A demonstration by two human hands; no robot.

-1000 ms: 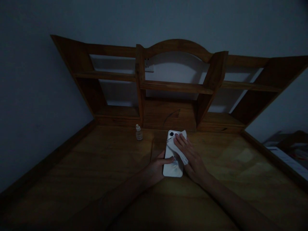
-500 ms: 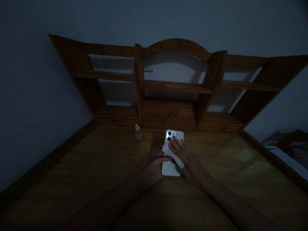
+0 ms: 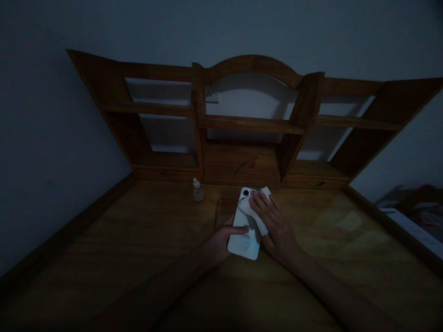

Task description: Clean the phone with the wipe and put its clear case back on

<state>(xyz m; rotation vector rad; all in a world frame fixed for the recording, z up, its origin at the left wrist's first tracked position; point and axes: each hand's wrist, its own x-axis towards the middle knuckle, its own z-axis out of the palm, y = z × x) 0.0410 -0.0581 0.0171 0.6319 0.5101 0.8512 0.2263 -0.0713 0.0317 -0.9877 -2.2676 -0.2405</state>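
left hand [image 3: 221, 237] gripping the left edge of a white phone [image 3: 244, 230] lying camera-side up on the wooden desk [image 3: 138, 240], right hand [image 3: 277, 226] lying flat with fingers together, pressing a white cloth [image 3: 254, 210] onto the phone's upper part, small bottle [image 3: 197, 190] standing near, to the left

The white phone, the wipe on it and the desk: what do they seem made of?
Phone: smooth, faintly glossy white back, glass or plastic; unclear in the dim light. Wipe: soft, creased white tissue or cloth. Desk: varnished brown wood with visible grain.
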